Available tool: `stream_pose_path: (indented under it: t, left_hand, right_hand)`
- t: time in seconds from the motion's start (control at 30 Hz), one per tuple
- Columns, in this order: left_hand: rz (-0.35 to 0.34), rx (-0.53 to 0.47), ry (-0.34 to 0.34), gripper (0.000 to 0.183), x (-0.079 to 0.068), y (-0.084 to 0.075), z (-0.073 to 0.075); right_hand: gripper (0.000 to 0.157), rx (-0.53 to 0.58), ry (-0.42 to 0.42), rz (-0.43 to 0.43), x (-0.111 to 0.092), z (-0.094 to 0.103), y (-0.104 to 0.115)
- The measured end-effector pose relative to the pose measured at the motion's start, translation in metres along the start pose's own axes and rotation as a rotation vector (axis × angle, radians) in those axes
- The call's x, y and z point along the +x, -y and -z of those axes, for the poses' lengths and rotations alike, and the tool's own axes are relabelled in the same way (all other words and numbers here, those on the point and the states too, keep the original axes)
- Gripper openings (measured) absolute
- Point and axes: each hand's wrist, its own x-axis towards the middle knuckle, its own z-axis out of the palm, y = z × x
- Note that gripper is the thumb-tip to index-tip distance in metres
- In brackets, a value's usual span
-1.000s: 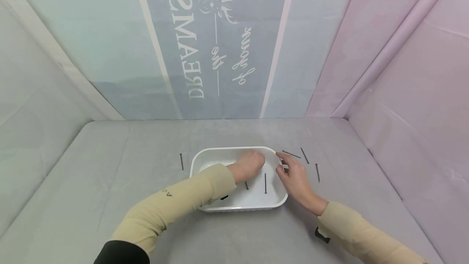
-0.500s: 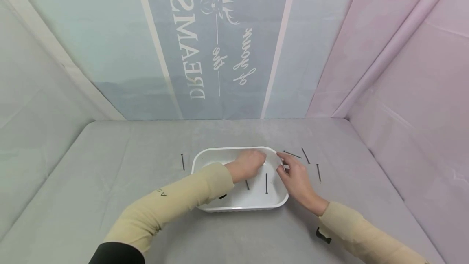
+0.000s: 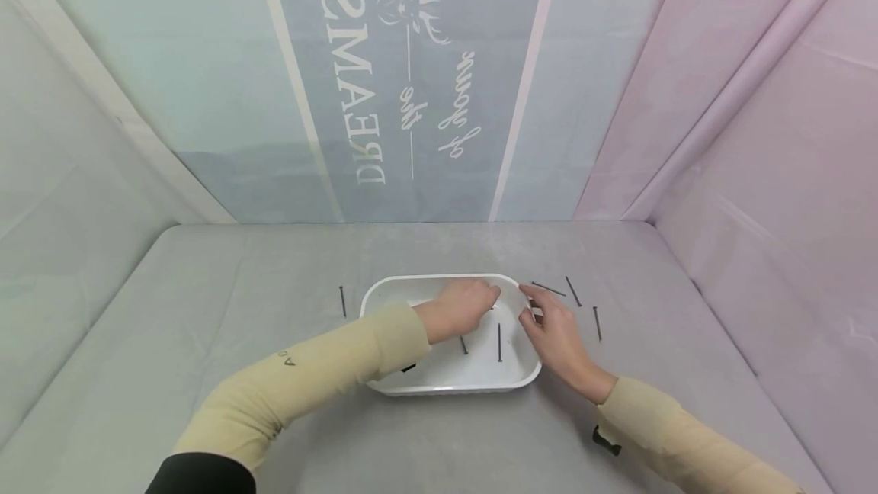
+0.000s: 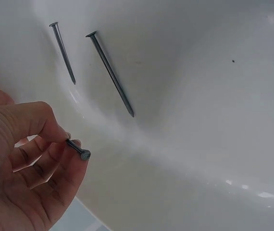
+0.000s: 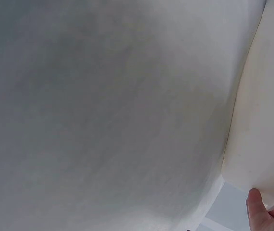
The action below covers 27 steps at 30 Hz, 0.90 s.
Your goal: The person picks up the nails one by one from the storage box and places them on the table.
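Inside a white tray [image 3: 446, 389], my left hand [image 3: 458, 308] is bent over toward the far right corner. In the left wrist view its thumb and finger pinch a dark nail [image 4: 78, 149], of which the flat head and a short length of shank show. Two more nails lie on the tray floor beside this hand: a longer nail [image 4: 113, 74] and a shorter-looking nail [image 4: 64, 53]. My right hand [image 3: 559, 338] grips the tray's right rim. Its thumb [image 5: 255, 207] lies against the outer wall in the right wrist view.
Three nails, one of them a slanting nail [image 3: 573, 291], lie on the grey cloth surface [image 3: 439, 441] right of the tray. A single nail [image 3: 343, 301] lies left of it. Fabric walls [image 3: 775, 197] enclose the sides and back.
My left forearm has swung slightly left and down, while the left hand stays over the same part of the tray. My right hand keeps its hold on the rim.
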Motion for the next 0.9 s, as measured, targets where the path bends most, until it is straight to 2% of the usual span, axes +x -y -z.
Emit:
stream_pose_path:
  t: [0.4,0.73,0.9]
  left_hand:
    - [-0.029,0.045,-0.02,0.018,-0.006,0.003,0.007]
    - [-0.07,0.05,-0.04,0.018,-0.015,0.002,0.021]
    - [-0.069,0.055,-0.041,0.019,-0.02,0.001,0.03]
  right_hand:
    - [0.039,-0.01,0.008,-0.001,0.0,0.0,0.001]
    - [0.039,-0.008,0.016,-0.001,0.0,0.001,0.001]
    - [0.038,-0.007,0.006,0.016,0.0,0.002,0.002]
